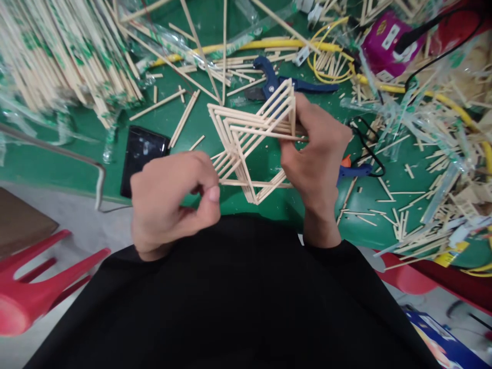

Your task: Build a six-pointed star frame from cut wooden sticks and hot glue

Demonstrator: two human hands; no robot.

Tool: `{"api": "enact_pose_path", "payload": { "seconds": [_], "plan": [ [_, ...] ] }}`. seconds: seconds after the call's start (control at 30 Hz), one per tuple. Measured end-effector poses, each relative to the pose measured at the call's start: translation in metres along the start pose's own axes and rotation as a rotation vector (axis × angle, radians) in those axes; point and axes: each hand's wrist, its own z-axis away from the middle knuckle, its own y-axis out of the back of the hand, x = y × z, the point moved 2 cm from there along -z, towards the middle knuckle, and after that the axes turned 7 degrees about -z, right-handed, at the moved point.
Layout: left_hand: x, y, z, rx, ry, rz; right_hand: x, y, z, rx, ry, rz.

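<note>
A star-shaped frame of stacked thin wooden sticks [246, 148] is held up above the green table. My right hand [317, 141] grips it at its right side, thumb and fingers closed around the stick ends. At the frame's left side is my left hand [175, 197], its fingers curled in and its thumb close to the index finger. Whatever is between those fingers is hidden, and I cannot tell whether they touch the frame's left corner. Just beyond the frame lies a blue-handled cutter [271, 82]. A blue tool with an orange part [355, 171] is partly behind my right wrist.
Plastic-wrapped stick bundles [73, 56] lie at the upper left, near a flat black device [143, 154]. A yellow cable [253, 45] crosses the back toward a purple power block [388, 43]. Loose sticks [442, 205] litter the right. Red chairs [46, 287] stand below the table's edge.
</note>
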Motion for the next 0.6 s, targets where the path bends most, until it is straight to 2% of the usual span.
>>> {"api": "enact_pose_path", "payload": {
  "seconds": [0.07,0.13,0.27,0.37,0.47,0.6],
  "plan": [
    [0.008,0.003,-0.002,-0.005,-0.107,-0.052,0.002,0.000,0.000,0.026,0.051,0.084],
    [0.014,0.002,-0.002,-0.071,-0.149,-0.143,0.001,0.000,-0.001,0.037,0.071,0.130],
    [0.022,-0.004,0.003,-0.122,0.008,-0.190,-0.005,0.001,-0.003,0.042,-0.015,0.092],
    [0.022,-0.011,0.005,-0.131,0.055,-0.174,-0.010,0.005,-0.002,0.066,-0.084,-0.007],
    [0.003,-0.018,0.004,-0.146,0.085,-0.166,-0.016,0.011,-0.001,0.155,-0.076,-0.105],
    [-0.043,-0.029,0.003,-0.163,0.117,-0.147,-0.028,0.016,0.000,0.284,0.017,-0.185]
  ]
}}
